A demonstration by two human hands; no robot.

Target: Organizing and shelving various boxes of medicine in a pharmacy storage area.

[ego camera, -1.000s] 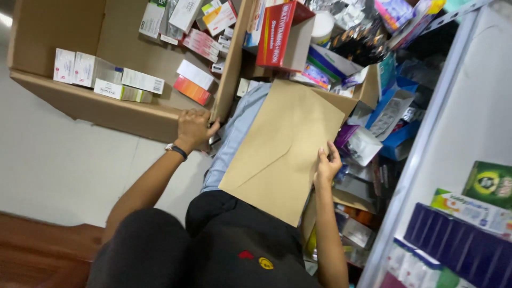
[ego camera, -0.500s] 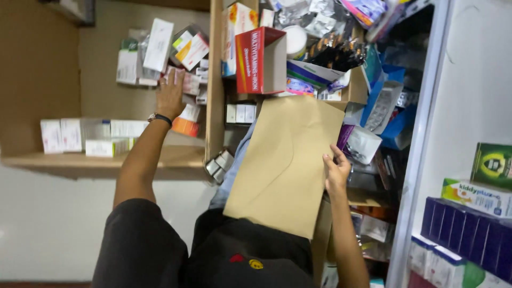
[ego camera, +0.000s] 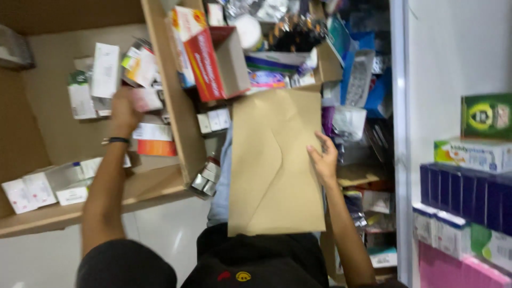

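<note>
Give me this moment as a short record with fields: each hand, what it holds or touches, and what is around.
left hand: raised into the cardboard box, at a small pale box; the grip is blurred
right hand: holds the large brown envelope by its right edge
envelope: flap side showing, upright in front of the body
box contents: loose small cartons, white, orange and green
centre: open red carton among mixed packets
right side: shelf with stacked blue boxes and a green one

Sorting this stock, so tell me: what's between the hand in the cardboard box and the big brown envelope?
In the head view, the box's cardboard side wall stands between the left hand and the envelope, with small white boxes beside it.
</note>
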